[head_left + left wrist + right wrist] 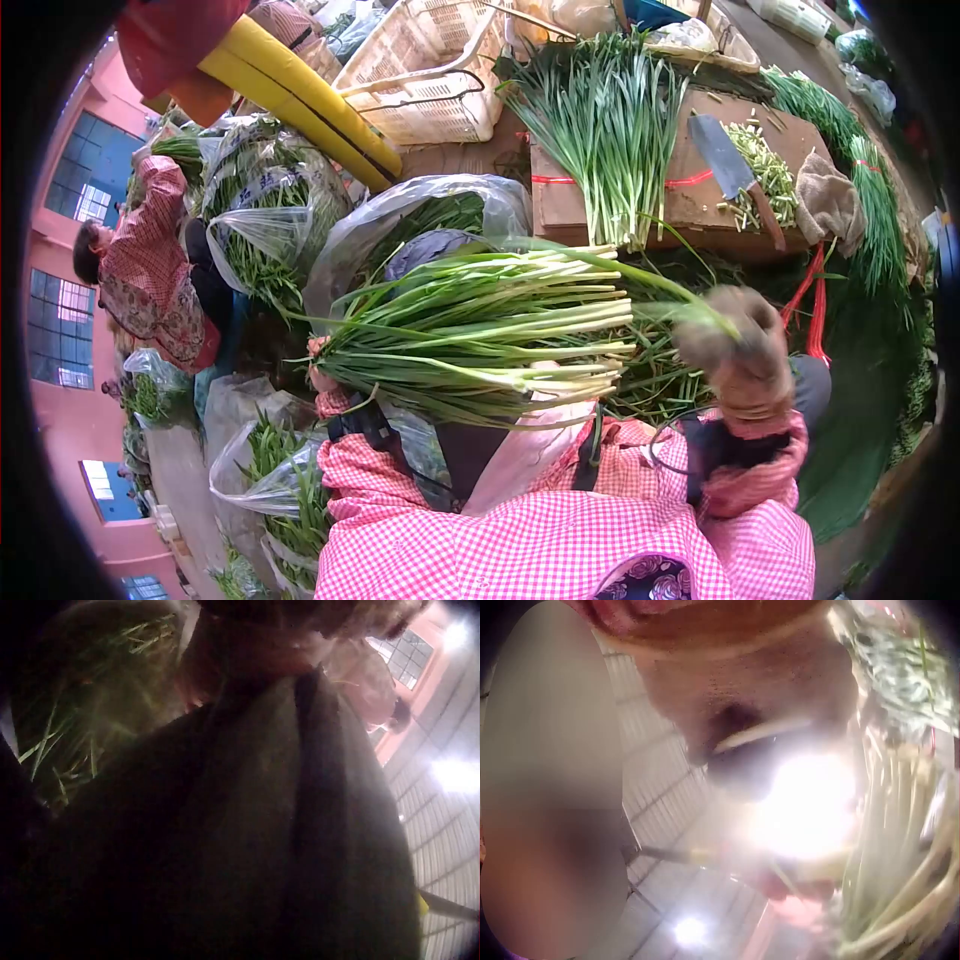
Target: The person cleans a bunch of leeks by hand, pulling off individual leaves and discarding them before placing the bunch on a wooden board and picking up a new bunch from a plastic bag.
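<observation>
A loose bunch of garlic chives [480,330] lies across the lap in the head view, pale stem ends to the right. My left hand [322,372] grips its leafy end, mostly hidden under the leaves. My right hand [740,365], blurred, is raised to the right of the stem ends. Its curled fingers pinch a single chive stalk [665,285] that trails left over the bunch. In the right wrist view a pale stalk [761,735] crosses the hand [750,682], beside the bunch's white stems [889,802]. The left wrist view is mostly dark.
On a cardboard box [560,205] ahead lie a tied chive bundle [620,130], a cleaver [722,155], cut stem ends [765,165] and a cloth [830,205]. Red ties [815,305] hang at its right. Plastic bags of greens [265,200] and another person [150,270] are at left.
</observation>
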`<state>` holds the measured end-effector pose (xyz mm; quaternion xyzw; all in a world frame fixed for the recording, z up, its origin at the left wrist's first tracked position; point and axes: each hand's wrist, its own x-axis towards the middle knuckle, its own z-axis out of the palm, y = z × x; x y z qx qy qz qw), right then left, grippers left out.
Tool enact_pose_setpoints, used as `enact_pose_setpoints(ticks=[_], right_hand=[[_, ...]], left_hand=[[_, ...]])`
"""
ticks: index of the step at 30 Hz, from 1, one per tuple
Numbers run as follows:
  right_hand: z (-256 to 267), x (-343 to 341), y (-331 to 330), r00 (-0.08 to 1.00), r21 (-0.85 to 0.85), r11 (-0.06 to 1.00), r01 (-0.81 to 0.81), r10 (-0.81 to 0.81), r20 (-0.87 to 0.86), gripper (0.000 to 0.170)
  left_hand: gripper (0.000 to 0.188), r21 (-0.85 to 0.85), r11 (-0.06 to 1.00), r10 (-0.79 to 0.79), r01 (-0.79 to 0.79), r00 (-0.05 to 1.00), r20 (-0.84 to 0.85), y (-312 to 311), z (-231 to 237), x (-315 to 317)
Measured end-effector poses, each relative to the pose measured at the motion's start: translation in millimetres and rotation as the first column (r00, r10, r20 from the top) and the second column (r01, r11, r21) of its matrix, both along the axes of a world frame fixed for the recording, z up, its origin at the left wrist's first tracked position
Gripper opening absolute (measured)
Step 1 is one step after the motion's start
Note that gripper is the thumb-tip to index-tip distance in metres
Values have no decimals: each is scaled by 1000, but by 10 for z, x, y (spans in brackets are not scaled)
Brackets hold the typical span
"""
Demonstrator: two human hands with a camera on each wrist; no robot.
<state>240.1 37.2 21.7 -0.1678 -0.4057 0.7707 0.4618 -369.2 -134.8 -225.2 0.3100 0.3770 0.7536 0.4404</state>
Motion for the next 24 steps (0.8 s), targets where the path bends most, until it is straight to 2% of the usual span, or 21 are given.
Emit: enact_pose_setpoints(ticks=[1, 2, 3, 4, 5, 6, 9, 10, 11, 13, 14, 16, 17, 19, 20, 21, 22, 23, 24], right_hand=[[-137, 262, 45, 972, 80, 976, -202, 210, -109, 20], [-146, 447, 70, 902, 52, 960, -276, 240, 359, 18], [-148, 617, 80, 628, -5, 945, -326, 221, 746, 17], [-433, 772, 90, 194, 44, 852, -521, 69, 979, 15], [-519, 685, 114, -241, -17, 721, -693, -208, 948, 14], [-516, 707, 114, -149, 69, 761, -645, -214, 966, 13], [-162, 449, 191, 145, 299, 850, -434, -262, 954, 12], [12, 213, 208, 227, 567, 705, -427, -523, 821, 13], [160, -44, 258, 297, 780, 488, -391, -736, 609, 14], [-1, -455, 397, 497, 890, 417, -185, -741, 451, 18], [-124, -687, 455, 528, 906, 370, -203, -738, 420, 19], [-315, -1029, 467, 587, 890, 362, -277, -670, 455, 21], [-356, -1136, 418, 608, 854, 401, -332, -601, 519, 21], [-155, -1222, 268, 618, 803, 462, -377, -521, 589, 19], [-81, -1217, 160, 865, 896, 427, -123, -397, 308, 16], [148, -1210, 67, 724, 784, 340, -520, -311, 615, 16], [43, -1210, 75, 676, 812, 344, -472, -450, 584, 15], [-77, -1158, 110, 662, 755, 557, -345, -426, 616, 15], [-194, -1108, 143, 677, 661, 732, -169, -401, 617, 14]], left_hand=[[15, 265, 944, -265, 197, 930, 253, 52, 82, 67], [17, 168, 975, -180, 146, 961, 211, 53, 120, 69], [18, 72, 993, -99, 89, 982, 160, 45, 144, 64], [20, -24, 999, -22, 25, 994, 104, 45, 163, 66], [22, -111, 993, 53, -48, 998, 39, 62, 204, 97], [27, -10, 999, -32, 35, 984, 173, 87, 244, 131], [30, 174, 980, -152, 99, 932, 329, 167, 372, 220], [32, 336, 926, -345, 171, 745, 571, 269, 631, 459], [33, 273, 949, -283, 158, 809, 516, 289, 724, 504], [34, 170, 979, -168, 109, 909, 382, 318, 832, 560], [34, 275, 941, -334, 197, 663, 669, 347, 977, 620], [31, 314, 928, -347, 199, 769, 537, 380, 1027, 717], [29, 330, 923, -343, 200, 816, 465, 374, 1039, 722], [31, 203, 979, -35, -24, 959, 282, 326, 923, 558], [32, 186, 980, 16, -71, 959, 284, 295, 947, 577], [33, 168, 979, 67, -119, 956, 285, 272, 982, 605], [33, 192, 978, 2, -84, 919, 394, 367, 1210, 827], [34, 228, 972, -70, -52, 865, 497, 451, 1339, 958], [35, 237, 971, -139, 28, 872, 469, 460, 1349, 906]])
